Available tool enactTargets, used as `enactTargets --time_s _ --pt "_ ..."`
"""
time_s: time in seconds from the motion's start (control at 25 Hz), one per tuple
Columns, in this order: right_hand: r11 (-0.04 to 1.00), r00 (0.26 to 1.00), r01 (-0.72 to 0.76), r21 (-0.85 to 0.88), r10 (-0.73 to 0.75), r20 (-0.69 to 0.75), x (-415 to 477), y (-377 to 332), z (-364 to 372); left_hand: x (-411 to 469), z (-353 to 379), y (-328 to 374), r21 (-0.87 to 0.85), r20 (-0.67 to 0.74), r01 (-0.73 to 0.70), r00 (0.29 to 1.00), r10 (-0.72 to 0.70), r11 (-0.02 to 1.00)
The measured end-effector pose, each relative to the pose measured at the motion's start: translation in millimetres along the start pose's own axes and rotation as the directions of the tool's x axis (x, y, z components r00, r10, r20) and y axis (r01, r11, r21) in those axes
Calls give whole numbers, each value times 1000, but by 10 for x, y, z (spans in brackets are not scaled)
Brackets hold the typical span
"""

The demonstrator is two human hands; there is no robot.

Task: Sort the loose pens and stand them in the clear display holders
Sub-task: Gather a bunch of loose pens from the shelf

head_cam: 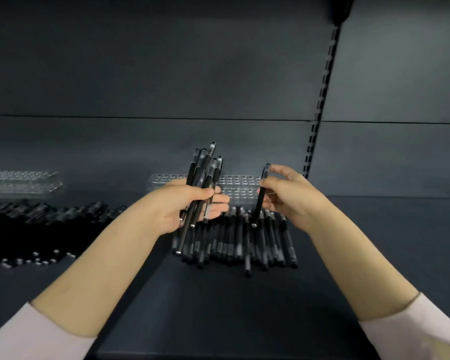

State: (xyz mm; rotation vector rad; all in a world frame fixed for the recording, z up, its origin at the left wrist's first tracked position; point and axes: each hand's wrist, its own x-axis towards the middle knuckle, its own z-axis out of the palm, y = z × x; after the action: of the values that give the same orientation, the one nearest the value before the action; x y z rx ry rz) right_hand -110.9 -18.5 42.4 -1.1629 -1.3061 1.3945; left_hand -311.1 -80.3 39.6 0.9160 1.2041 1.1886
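Pens (205, 175) bunched in left hand (185, 206); right hand (286, 196) pinches one.

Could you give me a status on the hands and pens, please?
Left hand grips bundle of slim black pens. Right hand pinches single black pen, upright. Clear plastic display holder behind; path open.

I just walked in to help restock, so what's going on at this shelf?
A person is sorting black pens on a dark shelf. The left hand grips an upright bundle of pens, while the right hand pinches a single pen above the loose pile. The clear holder behind the hands has no pens standing in it that I can see.
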Motion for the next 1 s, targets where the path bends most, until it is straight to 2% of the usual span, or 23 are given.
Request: enactTargets --time_s 0.2,0.4,0.6,0.8,1.0 --pt "999 997 -34 9 35 -74 150 43 479 85 -389 8 -61 36 -14 999 16 998" --pt "999 1000 19 -35 -20 -24 219 247 742 125 -491 43 -102 36 -15 999 19 995" --pt "980 998 63 -187 -65 -4 244 297 680 116 -505 -46 -29 -17 -13 1000 12 999" --pt "938 995 90 -334 -74 60 203 397 620 143 -554 -57 227 -79 -4 997 22 974" --pt "851 991 131 -509 -95 96 193 425 625 145 -542 -110 234 -42 -29 998 40 972"
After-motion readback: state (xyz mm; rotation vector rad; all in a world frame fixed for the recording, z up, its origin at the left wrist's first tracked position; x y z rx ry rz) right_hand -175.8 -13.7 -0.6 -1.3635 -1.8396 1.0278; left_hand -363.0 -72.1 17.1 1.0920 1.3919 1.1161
